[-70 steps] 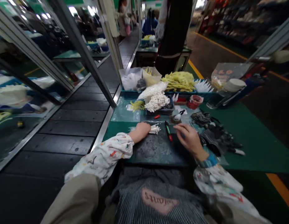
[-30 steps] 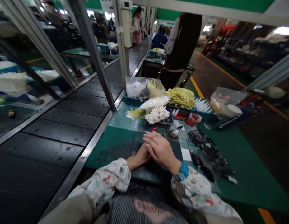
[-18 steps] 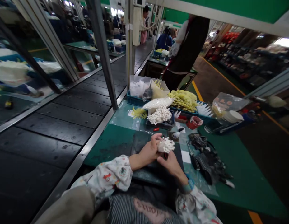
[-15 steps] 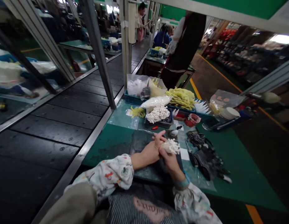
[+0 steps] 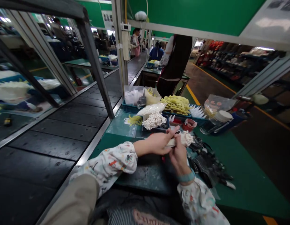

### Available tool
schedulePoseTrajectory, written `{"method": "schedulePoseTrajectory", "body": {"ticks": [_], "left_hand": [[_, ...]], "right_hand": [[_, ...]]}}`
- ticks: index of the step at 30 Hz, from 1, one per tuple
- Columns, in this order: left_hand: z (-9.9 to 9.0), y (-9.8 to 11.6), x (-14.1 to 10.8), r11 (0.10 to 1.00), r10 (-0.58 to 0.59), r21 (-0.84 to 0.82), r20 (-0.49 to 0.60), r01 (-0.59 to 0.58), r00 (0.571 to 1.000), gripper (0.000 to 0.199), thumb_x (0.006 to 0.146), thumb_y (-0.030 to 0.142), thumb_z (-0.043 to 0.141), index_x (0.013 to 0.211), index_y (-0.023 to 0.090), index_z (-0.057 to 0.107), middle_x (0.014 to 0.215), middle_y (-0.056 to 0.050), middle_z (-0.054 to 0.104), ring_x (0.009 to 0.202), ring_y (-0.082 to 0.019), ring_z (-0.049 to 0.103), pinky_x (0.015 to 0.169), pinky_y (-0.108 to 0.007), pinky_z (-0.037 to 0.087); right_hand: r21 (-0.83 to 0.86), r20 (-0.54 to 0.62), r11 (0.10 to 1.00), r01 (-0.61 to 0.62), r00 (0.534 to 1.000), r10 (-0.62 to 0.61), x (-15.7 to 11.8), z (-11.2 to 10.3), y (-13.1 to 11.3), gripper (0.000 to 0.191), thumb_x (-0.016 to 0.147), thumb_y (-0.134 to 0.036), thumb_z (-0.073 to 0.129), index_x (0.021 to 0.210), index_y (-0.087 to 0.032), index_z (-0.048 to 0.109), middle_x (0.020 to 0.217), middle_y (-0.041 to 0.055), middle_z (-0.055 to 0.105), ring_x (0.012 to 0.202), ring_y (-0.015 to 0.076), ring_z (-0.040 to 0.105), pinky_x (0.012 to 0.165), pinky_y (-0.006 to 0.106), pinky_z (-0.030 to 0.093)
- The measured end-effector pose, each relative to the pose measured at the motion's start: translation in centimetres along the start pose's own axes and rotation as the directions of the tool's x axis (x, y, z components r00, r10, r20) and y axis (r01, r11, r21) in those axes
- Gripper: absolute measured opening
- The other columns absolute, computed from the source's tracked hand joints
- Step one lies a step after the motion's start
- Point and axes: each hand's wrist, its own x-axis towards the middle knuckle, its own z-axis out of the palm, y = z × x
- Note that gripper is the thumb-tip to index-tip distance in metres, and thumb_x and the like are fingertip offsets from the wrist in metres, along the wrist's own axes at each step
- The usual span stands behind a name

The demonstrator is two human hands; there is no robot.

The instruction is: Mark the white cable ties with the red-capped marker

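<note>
A bundle of white stems with small round tips (image 5: 187, 138) is held between my hands above the green table (image 5: 238, 159). My right hand (image 5: 179, 156) is closed round the bundle below its tips. At the stem end, my left hand (image 5: 160, 143) has its fingers and thumb on the bundle. Behind my hands, more white round-tipped stems (image 5: 154, 121) lie in a dark blue tray. Yellow-green curled pieces (image 5: 135, 120) sit left of that tray, and a small red tub (image 5: 189, 124) stands to its right.
Blue bins with yellow-green strips (image 5: 176, 104) and white spiky pieces (image 5: 198, 112) line the back. Dark items (image 5: 211, 165) lie at the right, near a clear jar (image 5: 211, 123). A black slatted conveyor (image 5: 51, 140) runs along the left. A person (image 5: 175, 62) stands beyond the table.
Both hands have moved a little right and forward with the bundle, and its pale stems now show between them. The camera view has tilted up slightly.
</note>
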Motion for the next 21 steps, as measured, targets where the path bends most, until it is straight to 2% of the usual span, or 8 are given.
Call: {"method": "schedulePoseTrajectory", "body": {"ticks": [3,6,8,9,12,14,17,21], "left_hand": [[-2.9,-1.7,2.3,0.976,-0.066,0.207,-0.023,0.069,0.998,0.080,0.097,0.048,0.058,0.163,0.018,0.026,0.114,-0.015,0.073,0.098,-0.032,0.072,0.085,-0.042,0.057],[-4.1,-4.3,4.8,0.909,-0.072,0.396,-0.164,0.133,0.984,0.057,0.100,0.027,0.050,0.154,0.009,0.043,0.142,-0.021,0.060,0.132,-0.033,0.058,0.109,-0.048,0.048],[-3.9,-6.1,5.7,0.868,-0.092,0.476,-0.120,0.139,0.988,0.055,0.097,0.017,0.051,0.151,0.008,0.047,0.156,-0.021,0.048,0.146,-0.034,0.045,0.118,-0.053,0.040],[-3.7,-6.9,5.7,0.850,-0.104,0.511,-0.074,0.128,0.992,0.051,0.096,0.017,0.054,0.146,0.007,0.052,0.154,-0.021,0.050,0.145,-0.034,0.045,0.120,-0.055,0.036],[-2.8,-8.4,4.6,0.798,-0.089,0.600,0.015,0.063,0.996,0.033,0.099,0.027,0.056,0.122,0.006,0.068,0.127,-0.020,0.068,0.128,-0.033,0.058,0.121,-0.055,0.034],[-2.6,-8.9,3.1,0.783,-0.037,0.622,-0.008,0.034,0.999,0.030,0.103,0.029,0.051,0.112,0.007,0.071,0.114,-0.018,0.071,0.118,-0.031,0.062,0.117,-0.051,0.040],[-2.4,-9.4,1.0,0.796,0.034,0.604,-0.088,0.026,0.996,0.032,0.106,0.028,0.046,0.115,0.009,0.070,0.117,-0.016,0.071,0.116,-0.029,0.062,0.114,-0.048,0.044],[-2.1,-9.7,-0.3,0.830,0.040,0.554,-0.171,0.063,0.984,0.030,0.105,0.031,0.052,0.118,0.010,0.068,0.121,-0.016,0.070,0.119,-0.029,0.061,0.112,-0.047,0.046]], "right_hand": [[0.095,-0.057,0.992,0.084,0.995,-0.079,3.2,-0.5,-1.4,0.047,0.076,-0.063,0.082,0.079,-0.024,0.058,0.071,-0.0043,0.066,0.070,0.0166,0.069,0.083,0.038,0.063],[0.148,-0.097,0.983,0.110,0.991,-0.096,6.5,-0.2,-2.8,0.053,0.085,-0.064,0.076,0.075,-0.024,0.042,0.054,-0.0129,0.037,0.045,0.0079,0.045,0.063,0.026,0.059],[0.164,-0.126,0.980,0.116,0.987,-0.096,8.8,0.3,-3.4,0.055,0.095,-0.064,0.063,0.072,-0.024,0.033,0.053,-0.0136,0.030,0.041,0.0063,0.035,0.057,0.022,0.055],[0.167,-0.141,0.979,0.120,0.985,-0.097,9.9,0.6,-3.6,0.055,0.098,-0.063,0.058,0.071,-0.024,0.030,0.053,-0.0135,0.028,0.041,0.0059,0.033,0.057,0.021,0.054],[0.166,-0.179,0.977,0.135,0.978,-0.104,13.2,1.6,-3.8,0.055,0.102,-0.062,0.048,0.069,-0.026,0.023,0.052,-0.0126,0.026,0.041,0.0059,0.032,0.059,0.020,0.054],[0.181,-0.218,0.974,0.138,0.971,-0.097,15.1,2.6,-3.5,0.054,0.104,-0.064,0.041,0.069,-0.028,0.021,0.052,-0.0118,0.027,0.043,0.0060,0.035,0.062,0.020,0.054],[0.240,-0.321,0.964,0.115,0.947,-0.033,17.3,4.7,-2.1,0.054,0.104,-0.067,0.035,0.070,-0.029,0.017,0.052,-0.0119,0.026,0.042,0.0060,0.032,0.055,0.019,0.051],[0.304,-0.396,0.948,0.090,0.917,0.040,18.6,7.7,0.7,0.054,0.105,-0.063,0.038,0.072,-0.028,0.015,0.052,-0.0125,0.023,0.040,0.0066,0.031,0.044,0.018,0.045]]}}
